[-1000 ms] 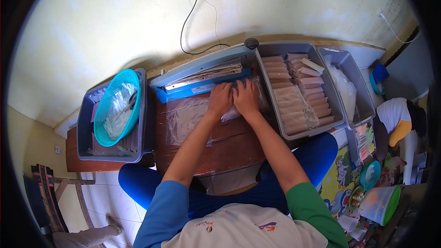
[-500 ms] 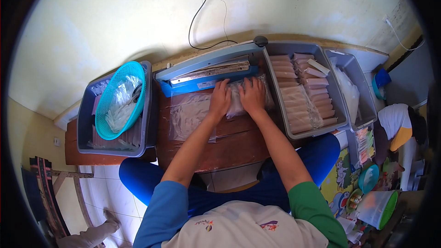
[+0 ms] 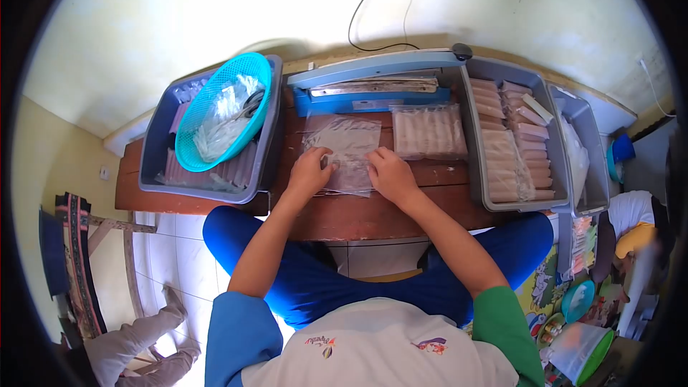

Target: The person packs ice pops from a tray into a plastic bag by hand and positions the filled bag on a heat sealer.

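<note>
My left hand (image 3: 312,172) touches the left edge of a flat clear plastic bag (image 3: 345,147) on the brown wooden table (image 3: 344,222). My right hand (image 3: 391,174) is at the bag's right edge, fingers bent against it. The small fingertip contacts are hard to make out. A clear pack of pinkish tubes (image 3: 430,132) lies just right of the bag, untouched. Behind both stands a blue sealer (image 3: 369,100) with its long arm raised.
At the left, a turquoise basket (image 3: 222,111) with plastic bags and scissors sits on a grey tub (image 3: 154,165). Right stand a grey tub (image 3: 476,165) of pink tubes and another grey tub (image 3: 602,183). Two other people are partly visible, including trouser legs (image 3: 136,337) at lower left.
Both hands have left the tube pack, now lying filled and flat near the sealer, and moved left onto the flat bag. The camera view has shifted.
</note>
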The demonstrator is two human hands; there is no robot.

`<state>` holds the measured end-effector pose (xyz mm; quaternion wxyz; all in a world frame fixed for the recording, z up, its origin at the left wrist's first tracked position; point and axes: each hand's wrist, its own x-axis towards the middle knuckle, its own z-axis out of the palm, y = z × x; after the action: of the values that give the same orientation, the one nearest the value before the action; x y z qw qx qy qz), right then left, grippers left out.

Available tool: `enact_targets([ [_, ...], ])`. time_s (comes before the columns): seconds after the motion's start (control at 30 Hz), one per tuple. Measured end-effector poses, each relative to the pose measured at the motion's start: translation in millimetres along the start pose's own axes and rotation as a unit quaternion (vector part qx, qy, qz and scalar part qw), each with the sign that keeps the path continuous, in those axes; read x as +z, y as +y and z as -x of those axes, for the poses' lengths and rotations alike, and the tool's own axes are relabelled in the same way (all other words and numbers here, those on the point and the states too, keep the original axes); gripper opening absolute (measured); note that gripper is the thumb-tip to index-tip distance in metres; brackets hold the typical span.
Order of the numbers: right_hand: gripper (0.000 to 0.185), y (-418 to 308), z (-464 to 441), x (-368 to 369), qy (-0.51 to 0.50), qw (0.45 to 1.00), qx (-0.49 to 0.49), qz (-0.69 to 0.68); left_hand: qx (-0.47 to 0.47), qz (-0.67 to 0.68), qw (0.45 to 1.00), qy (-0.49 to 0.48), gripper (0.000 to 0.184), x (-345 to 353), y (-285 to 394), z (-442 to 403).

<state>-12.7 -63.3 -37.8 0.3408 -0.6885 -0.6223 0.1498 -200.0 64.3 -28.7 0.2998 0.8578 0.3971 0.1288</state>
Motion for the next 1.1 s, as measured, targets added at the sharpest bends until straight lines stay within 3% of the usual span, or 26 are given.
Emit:
enact_targets([
  [0.2,0.030,6,1,36,0.059,0.985,-0.078,0.144,-0.053,-0.107,0.989,0.092,0.042,10,-17,6],
  [0.27,0.033,12,-2,35,0.042,0.986,-0.073,0.142,0.066,-0.102,0.985,0.120,0.039,16,-21,4],
  [0.37,0.034,17,-7,27,0.025,0.986,-0.070,0.152,0.116,-0.036,0.991,0.052,0.036,27,-12,4],
  [0.7,0.018,35,-17,28,0.002,0.983,-0.103,0.149,0.139,-0.054,0.986,0.078,0.021,55,4,9],
  [0.8,0.014,29,-20,23,-0.023,0.986,-0.076,0.145,0.158,-0.034,0.983,0.090,0.013,47,5,4],
  [0.87,0.010,21,-22,19,0.083,0.986,-0.119,0.081,0.139,0.043,0.987,0.065,0.010,36,7,1],
  [0.97,0.007,1,-29,-1,0.147,0.973,-0.178,0.034,0.130,0.123,0.983,0.049,0.009,14,12,-3],
  [1.1,0.006,-26,-30,-31,0.116,0.977,-0.173,0.036,0.160,0.154,0.972,0.076,0.017,-16,29,2],
])
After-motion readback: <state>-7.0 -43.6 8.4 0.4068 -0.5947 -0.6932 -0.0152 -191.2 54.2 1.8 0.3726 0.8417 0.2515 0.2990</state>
